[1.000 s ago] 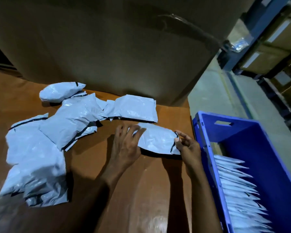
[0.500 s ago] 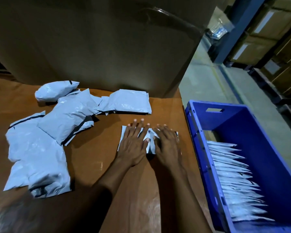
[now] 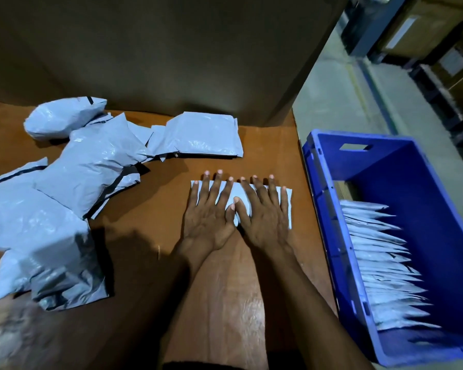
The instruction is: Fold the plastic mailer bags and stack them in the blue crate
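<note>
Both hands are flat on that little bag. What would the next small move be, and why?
Probably pick up the folded bag and carry it right to the blue crate: left hand and right hand press it flat, and a row of bags already lines the crate.

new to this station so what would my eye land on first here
First the hands: the left hand and right hand lie flat side by side, pressing a folded mailer bag onto the middle of the brown table. Next comes the bright blue crate right of the table, holding a row of folded bags. A loose pile of grey mailers sprawls over the table's left side.
</note>
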Demonstrator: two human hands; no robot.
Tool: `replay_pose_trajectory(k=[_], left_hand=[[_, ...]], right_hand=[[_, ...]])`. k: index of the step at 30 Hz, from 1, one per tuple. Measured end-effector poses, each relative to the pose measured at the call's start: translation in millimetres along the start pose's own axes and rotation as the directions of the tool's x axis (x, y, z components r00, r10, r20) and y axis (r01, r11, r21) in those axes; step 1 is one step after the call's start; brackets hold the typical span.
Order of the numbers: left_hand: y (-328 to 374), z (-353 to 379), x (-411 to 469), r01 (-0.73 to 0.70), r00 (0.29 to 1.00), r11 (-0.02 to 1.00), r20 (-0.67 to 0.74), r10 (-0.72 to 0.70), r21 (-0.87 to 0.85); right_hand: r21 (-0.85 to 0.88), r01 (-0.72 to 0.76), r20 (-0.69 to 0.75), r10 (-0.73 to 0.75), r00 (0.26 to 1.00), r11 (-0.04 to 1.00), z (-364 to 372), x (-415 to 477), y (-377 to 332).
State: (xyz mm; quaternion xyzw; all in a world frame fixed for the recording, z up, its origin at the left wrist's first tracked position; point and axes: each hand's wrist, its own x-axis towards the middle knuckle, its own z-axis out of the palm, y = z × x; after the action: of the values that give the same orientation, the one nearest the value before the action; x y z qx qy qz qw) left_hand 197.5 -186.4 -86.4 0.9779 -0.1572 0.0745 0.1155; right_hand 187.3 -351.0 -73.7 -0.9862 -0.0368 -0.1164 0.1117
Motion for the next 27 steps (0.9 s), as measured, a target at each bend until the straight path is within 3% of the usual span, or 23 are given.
replay_pose_trajectory(k=[5,14,19,22,25,27], left_hand=[[1,-2,-1,0.006,1.0,1.0,0.001,-0.006,-0.026],[4,-3,-14,0.019,1.0,1.0,0.005,-0.019,-0.001],[3,-6,-15,0.005,1.0,1.0,-0.002,-0.005,-0.019],[6,-13,-21,0.034,0.999,0.999,-0.011,-0.034,-0.023],[10,-21,-36,0.051,0.99,0.998,-0.127,-0.056,-0.045],[12,-26,-46,0.013,0.976,0.998,-0.214,-0.026,-0.062]], right_hand=[[0.093,-0.005,0.065,-0.001,0.998,0.996,-3,5,8],[0.047,0.046,0.105,-0.051,0.993,0.998,-8,-11,6],[0.179,0.075,0.179,-0.107,0.978,0.981,-17,-6,13],[0.311,0.037,0.057,-0.057,0.997,0.95,-25,-13,15],[0.243,-0.025,-0.208,0.077,0.975,0.97,-27,-37,-2],[0.207,-0.103,-0.21,0.147,0.967,0.973,-24,-53,-16]])
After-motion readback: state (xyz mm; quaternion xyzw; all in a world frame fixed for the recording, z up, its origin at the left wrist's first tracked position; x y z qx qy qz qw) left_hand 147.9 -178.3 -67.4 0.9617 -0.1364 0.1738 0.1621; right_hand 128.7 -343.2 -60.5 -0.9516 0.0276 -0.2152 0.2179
